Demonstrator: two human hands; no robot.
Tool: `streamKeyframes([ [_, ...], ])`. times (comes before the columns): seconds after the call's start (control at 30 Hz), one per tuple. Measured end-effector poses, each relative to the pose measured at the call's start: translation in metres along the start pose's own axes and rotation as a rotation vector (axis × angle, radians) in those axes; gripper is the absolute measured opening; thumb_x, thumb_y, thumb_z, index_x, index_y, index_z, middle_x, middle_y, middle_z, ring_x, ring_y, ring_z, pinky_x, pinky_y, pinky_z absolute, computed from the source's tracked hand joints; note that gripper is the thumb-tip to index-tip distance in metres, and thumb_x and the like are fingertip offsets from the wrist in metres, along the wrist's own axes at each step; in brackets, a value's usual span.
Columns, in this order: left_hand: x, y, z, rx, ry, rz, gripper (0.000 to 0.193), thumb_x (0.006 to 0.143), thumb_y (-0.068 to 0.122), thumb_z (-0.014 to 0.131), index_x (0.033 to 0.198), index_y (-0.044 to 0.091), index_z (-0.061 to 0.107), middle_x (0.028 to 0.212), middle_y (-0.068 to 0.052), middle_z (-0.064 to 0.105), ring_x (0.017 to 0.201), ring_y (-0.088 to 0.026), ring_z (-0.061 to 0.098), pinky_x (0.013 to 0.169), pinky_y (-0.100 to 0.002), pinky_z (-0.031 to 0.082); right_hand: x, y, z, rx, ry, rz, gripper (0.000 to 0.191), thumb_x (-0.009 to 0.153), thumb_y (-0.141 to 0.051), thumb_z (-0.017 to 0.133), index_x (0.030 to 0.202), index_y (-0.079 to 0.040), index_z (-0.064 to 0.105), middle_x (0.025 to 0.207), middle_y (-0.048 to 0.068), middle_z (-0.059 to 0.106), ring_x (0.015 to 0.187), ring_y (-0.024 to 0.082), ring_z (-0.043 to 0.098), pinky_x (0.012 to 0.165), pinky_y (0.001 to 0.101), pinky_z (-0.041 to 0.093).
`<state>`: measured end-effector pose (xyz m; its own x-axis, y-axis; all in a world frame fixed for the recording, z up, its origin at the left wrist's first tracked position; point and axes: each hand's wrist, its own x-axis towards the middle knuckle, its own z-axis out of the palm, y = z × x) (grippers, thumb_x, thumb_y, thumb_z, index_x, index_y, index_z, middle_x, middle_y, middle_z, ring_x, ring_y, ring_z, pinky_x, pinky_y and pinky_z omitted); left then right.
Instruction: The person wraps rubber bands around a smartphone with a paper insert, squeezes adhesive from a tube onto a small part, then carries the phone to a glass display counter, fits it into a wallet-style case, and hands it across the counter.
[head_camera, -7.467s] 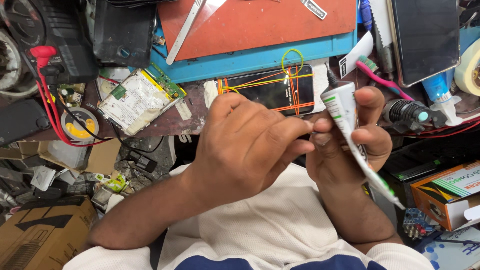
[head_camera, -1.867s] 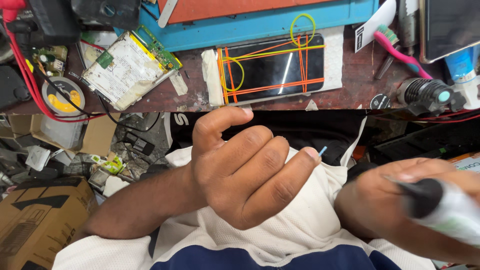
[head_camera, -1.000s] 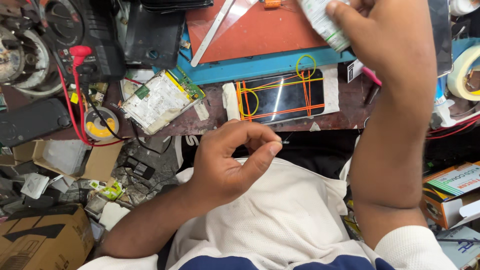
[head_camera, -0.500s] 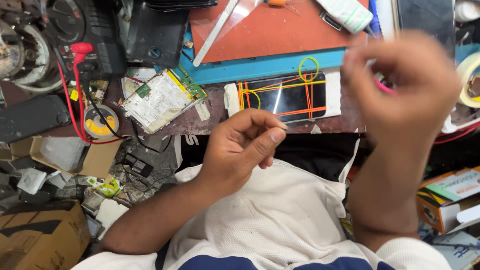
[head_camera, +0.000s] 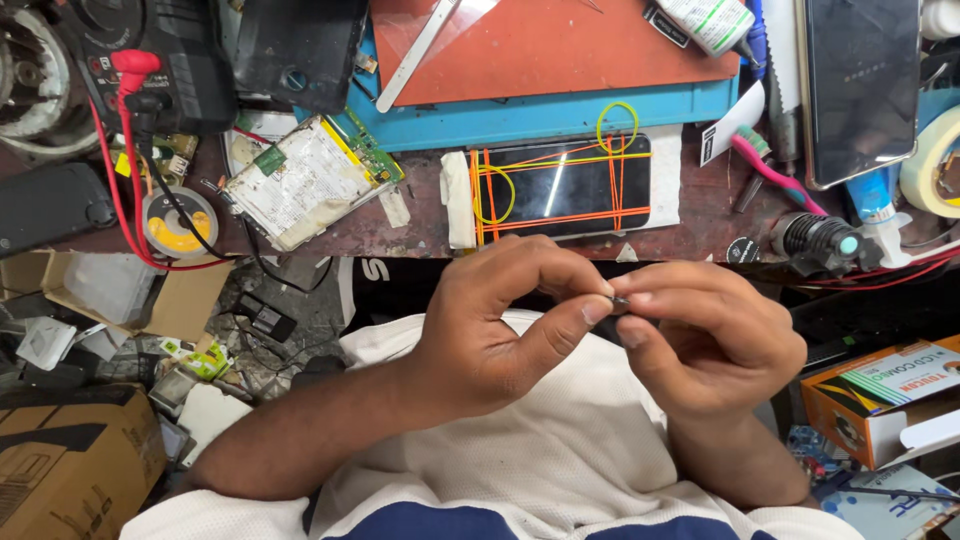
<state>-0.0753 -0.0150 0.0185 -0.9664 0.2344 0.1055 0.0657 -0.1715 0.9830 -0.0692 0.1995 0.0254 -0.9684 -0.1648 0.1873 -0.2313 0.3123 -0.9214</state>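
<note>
Pinching together in front of the white shirt (head_camera: 560, 450), the left hand (head_camera: 490, 330) and the right hand (head_camera: 710, 340) are closed on one tiny dark part (head_camera: 620, 299), which is held between the fingertips of both; its kind cannot be told, as it is too small. A moment ago the right hand was raised over the desk, well apart from the left; now it has been brought down until the fingertips of the two hands touch. The tube, held by the right hand earlier, is now seen lying at the far edge, on the red mat (head_camera: 560, 50), so it has been put away and the fine work on the small part is judged to be in hand again.

Just beyond the hands, on the desk (head_camera: 420, 225), a phone (head_camera: 560, 185) is bound with orange and yellow rubber bands. To its left an opened device with a circuit board (head_camera: 305, 175) is lying. To the right, a pink toothbrush (head_camera: 770, 165) is placed. Farther away, a second phone (head_camera: 860, 85) and red cables (head_camera: 120, 180) are seen.
</note>
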Motion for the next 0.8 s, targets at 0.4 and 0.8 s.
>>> streamKeyframes([
  [0.4, -0.005, -0.005, 0.003, -0.07, -0.039, -0.027, 0.012, 0.105, 0.014, 0.072, 0.111, 0.004, 0.069, 0.101, -0.006, 0.071, 0.092, -0.012, 0.07, 0.085, -0.025, 0.058, 0.003, -0.004, 0.006, 0.086, 0.019, -0.044, 0.011, 0.096, -0.002, 0.078, 0.097, 0.004, 0.069, 0.101, 0.018, 0.073, 0.093, 0.019, 0.075, 0.079, 0.025, 0.061],
  [0.8, 0.01, -0.013, -0.034, 1.17, 0.253, 0.036, 0.084, 0.082, 0.054, 0.087, 0.137, 0.002, 0.051, 0.11, -0.015, 0.061, 0.102, -0.033, 0.06, 0.089, -0.046, 0.046, 0.043, -0.023, -0.022, -0.835, 0.001, -0.301, 0.007, 0.095, 0.002, 0.077, 0.096, 0.001, 0.071, 0.108, 0.013, 0.072, 0.094, 0.03, 0.073, 0.083, 0.0375, 0.057],
])
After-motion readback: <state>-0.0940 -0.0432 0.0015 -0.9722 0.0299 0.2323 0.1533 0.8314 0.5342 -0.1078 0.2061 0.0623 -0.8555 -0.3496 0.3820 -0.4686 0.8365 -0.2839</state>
